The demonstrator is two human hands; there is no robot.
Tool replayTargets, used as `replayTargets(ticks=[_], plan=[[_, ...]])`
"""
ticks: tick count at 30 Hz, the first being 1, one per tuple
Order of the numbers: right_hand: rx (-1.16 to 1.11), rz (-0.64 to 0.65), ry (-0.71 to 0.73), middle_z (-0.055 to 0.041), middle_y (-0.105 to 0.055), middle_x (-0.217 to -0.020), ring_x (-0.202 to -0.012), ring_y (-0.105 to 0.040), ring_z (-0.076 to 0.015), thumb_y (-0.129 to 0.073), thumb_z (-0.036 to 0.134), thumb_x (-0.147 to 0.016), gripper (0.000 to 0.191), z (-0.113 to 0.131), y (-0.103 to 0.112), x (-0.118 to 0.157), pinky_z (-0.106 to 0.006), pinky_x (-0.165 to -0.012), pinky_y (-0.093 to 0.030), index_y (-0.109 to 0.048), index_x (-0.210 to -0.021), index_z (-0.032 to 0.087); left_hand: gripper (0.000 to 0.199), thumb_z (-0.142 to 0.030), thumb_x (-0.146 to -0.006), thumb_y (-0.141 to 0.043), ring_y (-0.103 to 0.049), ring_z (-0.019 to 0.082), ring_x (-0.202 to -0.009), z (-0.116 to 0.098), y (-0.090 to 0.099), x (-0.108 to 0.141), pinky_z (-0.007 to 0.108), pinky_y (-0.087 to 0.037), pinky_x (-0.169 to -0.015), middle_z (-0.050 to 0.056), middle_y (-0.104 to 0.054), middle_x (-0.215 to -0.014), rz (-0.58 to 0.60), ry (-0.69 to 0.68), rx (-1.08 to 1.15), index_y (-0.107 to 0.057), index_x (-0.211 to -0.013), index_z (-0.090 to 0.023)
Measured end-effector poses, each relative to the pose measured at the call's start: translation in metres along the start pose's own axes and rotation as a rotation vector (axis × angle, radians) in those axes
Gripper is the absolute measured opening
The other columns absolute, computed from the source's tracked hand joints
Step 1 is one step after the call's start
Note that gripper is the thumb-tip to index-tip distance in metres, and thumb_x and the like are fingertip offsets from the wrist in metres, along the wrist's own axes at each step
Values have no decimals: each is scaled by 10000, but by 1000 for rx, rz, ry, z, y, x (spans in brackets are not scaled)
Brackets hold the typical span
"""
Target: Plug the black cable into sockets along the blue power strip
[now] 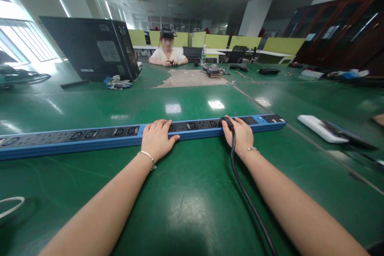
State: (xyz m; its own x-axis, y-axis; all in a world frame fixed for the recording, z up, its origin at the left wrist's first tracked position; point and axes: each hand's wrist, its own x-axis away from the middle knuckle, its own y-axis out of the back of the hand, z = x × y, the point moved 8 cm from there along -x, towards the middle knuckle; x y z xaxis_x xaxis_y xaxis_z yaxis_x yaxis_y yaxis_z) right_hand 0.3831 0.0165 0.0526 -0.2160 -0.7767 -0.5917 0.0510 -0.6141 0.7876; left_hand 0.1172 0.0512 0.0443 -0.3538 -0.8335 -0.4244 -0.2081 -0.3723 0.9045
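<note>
A long blue power strip with black sockets along its top lies across the green table. My left hand grips the strip near its middle, fingers over the top and thumb along the near side. Farther right, my right hand closes around a black plug at one of the sockets. Whether the plug's pins are fully in the socket cannot be seen. From the plug, a black power cord runs down toward me between my forearms.
A black computer case stands at the back left, with gloves beside it. A person sits across the table. A white power strip lies to the right. A water bottle and small parts sit at the far side.
</note>
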Motion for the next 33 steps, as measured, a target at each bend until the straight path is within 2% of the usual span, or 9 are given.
replayTargets(ticks=[5, 10, 14, 18, 21, 25, 28, 33], plan=[[-2, -7, 41, -93, -704, -947, -1019, -594, -256, -420, 417, -871, 386, 2, 3, -2, -404, -870, -452, -667, -1090, 216, 545, -523, -818, -443, -453, 267, -1186, 0, 0, 0, 429, -318, -979, 111, -550, -1257, -3, -2, 0, -493, -1252, -197], [-3, -81, 83, -115, -699, -937, -997, -594, -273, -432, 425, -864, 385, 4, 8, 1, -440, -874, -436, -675, -1066, 205, 547, -525, -812, -454, -452, 270, -1189, 0, 0, 0, 433, -319, -981, 114, -546, -1264, 1, 2, 1, -494, -1252, -203], [-77, -86, 70, -116, -689, -994, -1034, -577, -272, -440, 399, -868, 385, 0, 2, 7, -454, -904, -414, -629, -1144, 207, 547, -518, -816, -455, -452, 268, -1189, 0, 1, 0, 430, -318, -981, 115, -548, -1263, 2, 4, -5, -497, -1250, -188], [-170, -54, 75, -95, -655, -1114, -1121, -533, -264, -444, 349, -868, 420, -5, -8, 9, -529, -991, -324, -528, -1260, 225, 552, -527, -816, -455, -454, 268, -1188, 0, 1, 0, 422, -321, -976, 113, -546, -1266, 3, -1, -8, -498, -1248, -186], [-320, -73, 157, -110, -610, -1198, -1112, -549, -234, -462, 311, -850, 510, -4, -6, 5, -485, -992, -362, -423, -1343, 184, 547, -527, -819, -454, -457, 264, -1184, 0, 0, 0, 420, -322, -974, 109, -549, -1263, -1, -9, -10, -500, -1244, -187], [-430, -68, 309, -106, -587, -1236, -1136, -545, -204, -463, 280, -844, 390, 5, 1, 1, -388, -979, -416, -555, -1208, 175, 549, -533, -814, -459, -460, 264, -1179, 1, -1, 0, 419, -326, -969, 102, -555, -1252, -3, -14, -6, -497, -1245, -195], [-416, -58, 303, -89, -622, -1185, -1090, -579, -202, -459, 250, -840, 334, 6, 2, 0, -374, -962, -434, -604, -1133, 184, 557, -536, -810, -461, -452, 266, -1183, 1, -1, 0, 422, -319, -974, 102, -550, -1257, -2, -10, 3, -489, -1252, -198], [-401, -42, 303, -71, -625, -1180, -1067, -592, -203, -458, 233, -821, 356, 6, 3, 2, -370, -945, -450, -598, -1147, 201, 560, -532, -805, -463, -437, 272, -1199, 1, -1, 0, 427, -309, -985, 104, -535, -1271, 8, 5, 35, -487, -1259, -206]])
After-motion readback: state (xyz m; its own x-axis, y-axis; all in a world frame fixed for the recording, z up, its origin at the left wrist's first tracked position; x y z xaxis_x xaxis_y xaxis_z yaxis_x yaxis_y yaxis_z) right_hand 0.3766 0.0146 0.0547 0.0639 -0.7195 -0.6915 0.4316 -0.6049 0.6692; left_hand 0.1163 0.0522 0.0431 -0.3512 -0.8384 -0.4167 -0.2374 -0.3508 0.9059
